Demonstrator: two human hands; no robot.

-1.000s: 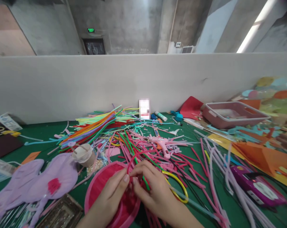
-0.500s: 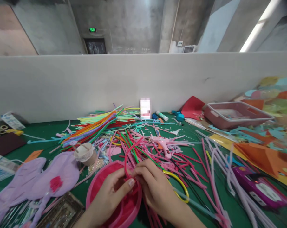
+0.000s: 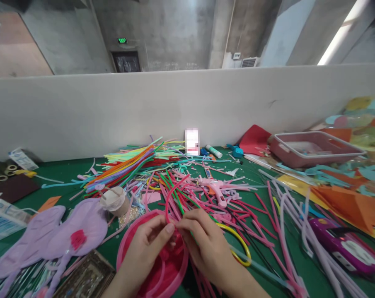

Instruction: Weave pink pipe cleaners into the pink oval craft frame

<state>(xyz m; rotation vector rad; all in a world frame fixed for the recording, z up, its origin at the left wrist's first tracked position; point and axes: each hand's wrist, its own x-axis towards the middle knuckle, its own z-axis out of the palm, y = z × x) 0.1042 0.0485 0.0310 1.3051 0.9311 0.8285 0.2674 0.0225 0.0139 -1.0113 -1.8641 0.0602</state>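
Both hands meet over a pink bowl-shaped container (image 3: 121,253) at the table's near edge. My left hand (image 3: 145,250) pinches a bright pink pipe cleaner (image 3: 168,202) between thumb and fingers, and its free end curves upward and to the right. Pressed close beside it, my right hand (image 3: 206,244) has its fingers closed at the same spot on the pipe cleaner. The gripped part is mostly hidden by the fingers. Inside the container, a pink strand and some red-pink material show below the hands.
Behind the hands lie loose pink pipe cleaners, a pink glue gun (image 3: 217,191) and a multicoloured pipe cleaner bundle (image 3: 125,167). Left are a paper cup (image 3: 115,200) and lilac butterfly-like shape (image 3: 50,236). A purple device (image 3: 345,246) and pink bin (image 3: 318,151) stand right, a lit phone (image 3: 192,142) against the partition.
The whole scene sits slightly further right in view, as the head has turned a little left. Both hands stay together on the pipe cleaner, with their fingers shifted slightly.
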